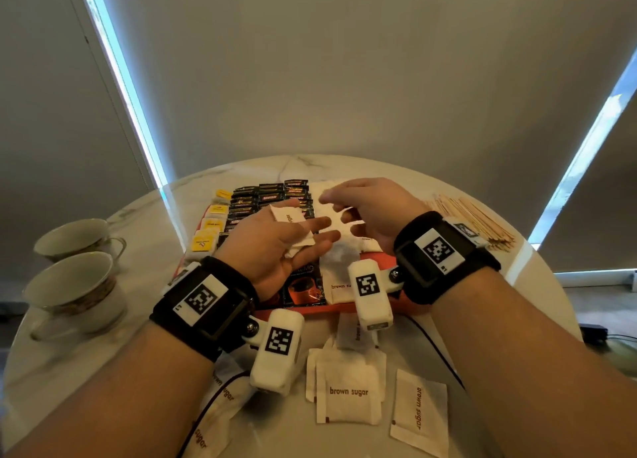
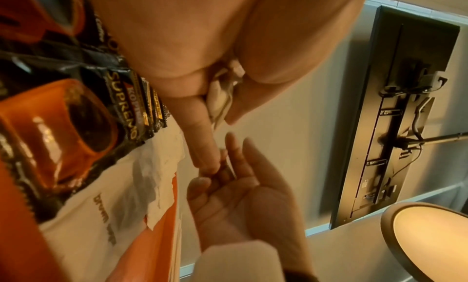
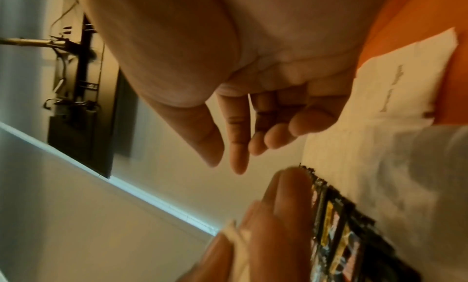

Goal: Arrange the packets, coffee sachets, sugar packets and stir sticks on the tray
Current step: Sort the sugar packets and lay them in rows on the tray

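My left hand (image 1: 275,247) hovers palm up over the orange tray (image 1: 344,308) and pinches a few white brown sugar packets (image 1: 289,218) between thumb and fingers; the left wrist view shows their edges (image 2: 221,98) squeezed there. My right hand (image 1: 341,212) floats just right of it with loosely bent fingers (image 3: 238,156) holding nothing. On the tray lie rows of black coffee sachets (image 1: 272,195), yellow packets (image 1: 206,240) along the left side, and more sugar packets (image 1: 339,264) on the right. Wooden stir sticks (image 1: 472,219) lie in a heap on the table, right of the tray.
Several loose brown sugar packets (image 1: 348,392) lie on the marble table (image 1: 86,361) near me, in front of the tray. Two teacups (image 1: 72,285) stand at the left edge. A dark cable (image 1: 434,344) runs across the table on the near right.
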Motion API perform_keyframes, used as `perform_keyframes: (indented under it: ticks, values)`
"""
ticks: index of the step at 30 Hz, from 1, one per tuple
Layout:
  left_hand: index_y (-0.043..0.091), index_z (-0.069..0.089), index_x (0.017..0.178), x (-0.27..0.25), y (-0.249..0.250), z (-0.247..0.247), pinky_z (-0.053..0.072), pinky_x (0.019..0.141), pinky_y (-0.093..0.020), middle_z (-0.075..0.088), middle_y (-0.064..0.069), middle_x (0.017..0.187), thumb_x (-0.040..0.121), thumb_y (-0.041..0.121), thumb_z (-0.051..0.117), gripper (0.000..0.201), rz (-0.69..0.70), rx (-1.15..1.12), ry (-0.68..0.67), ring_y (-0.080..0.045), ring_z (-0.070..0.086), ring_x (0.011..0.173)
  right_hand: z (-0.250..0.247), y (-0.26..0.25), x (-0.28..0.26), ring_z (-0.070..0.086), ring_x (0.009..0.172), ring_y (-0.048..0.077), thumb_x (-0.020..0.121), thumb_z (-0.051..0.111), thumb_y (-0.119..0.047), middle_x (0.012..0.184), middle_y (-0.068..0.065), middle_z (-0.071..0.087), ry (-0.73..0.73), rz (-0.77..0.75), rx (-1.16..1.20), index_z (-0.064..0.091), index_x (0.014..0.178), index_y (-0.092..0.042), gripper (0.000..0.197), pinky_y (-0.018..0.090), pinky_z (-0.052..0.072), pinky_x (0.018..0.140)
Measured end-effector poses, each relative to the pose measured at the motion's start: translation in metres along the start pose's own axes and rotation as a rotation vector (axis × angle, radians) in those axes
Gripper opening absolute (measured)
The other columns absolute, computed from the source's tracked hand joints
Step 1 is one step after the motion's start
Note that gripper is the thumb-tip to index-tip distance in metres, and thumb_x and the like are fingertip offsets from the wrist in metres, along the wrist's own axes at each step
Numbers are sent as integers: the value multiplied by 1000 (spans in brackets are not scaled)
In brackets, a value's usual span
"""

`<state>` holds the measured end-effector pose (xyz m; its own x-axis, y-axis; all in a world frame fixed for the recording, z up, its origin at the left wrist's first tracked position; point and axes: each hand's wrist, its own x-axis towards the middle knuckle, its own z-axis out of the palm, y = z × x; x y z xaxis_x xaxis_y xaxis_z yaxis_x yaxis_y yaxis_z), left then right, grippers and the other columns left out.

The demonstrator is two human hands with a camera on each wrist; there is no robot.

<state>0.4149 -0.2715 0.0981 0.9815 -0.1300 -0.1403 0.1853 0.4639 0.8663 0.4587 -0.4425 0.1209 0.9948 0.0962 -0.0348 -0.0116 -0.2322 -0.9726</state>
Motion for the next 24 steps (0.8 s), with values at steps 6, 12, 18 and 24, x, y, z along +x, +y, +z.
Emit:
perform_keyframes:
  ticks: [6, 12, 18, 24]
  values:
    - [18, 63, 130, -3, 1, -2, 55, 51, -20, 79, -12, 108, 104, 7, 56, 29, 34, 269, -77, -22, 78, 83, 16, -2, -2, 61, 75, 12, 86, 78, -32, 84, 4, 72, -183, -49, -113, 78, 97, -12, 23, 33, 45, 71]
    - [12, 71, 117, 9, 3, -13, 35, 37, -14, 76, -7, 91, 97, 19, 71, 21, 118, 332, 88, -6, 50, 52, 13, 11, -3, 56, 63, 10, 88, 74, -10, 79, 4, 67, -146, -56, 258, 70, 95, -7, 8, 25, 41, 60]
    - [16, 74, 93, 10, 6, -12, 35, 37, -17, 68, 3, 65, 96, 29, 73, 13, 179, 262, 247, -7, 50, 47, 12, 14, -11, 62, 68, 12, 83, 81, -10, 85, 6, 73, -139, -69, 158, 73, 104, -5, 23, 29, 53, 68]
    - [14, 77, 102, 12, 1, -12, 36, 37, -16, 64, 1, 65, 98, 26, 71, 14, 256, 299, 254, -5, 48, 46, 16, 11, -17, 59, 64, 20, 87, 78, -8, 79, 12, 71, -140, -46, 201, 72, 96, -7, 10, 30, 54, 60]
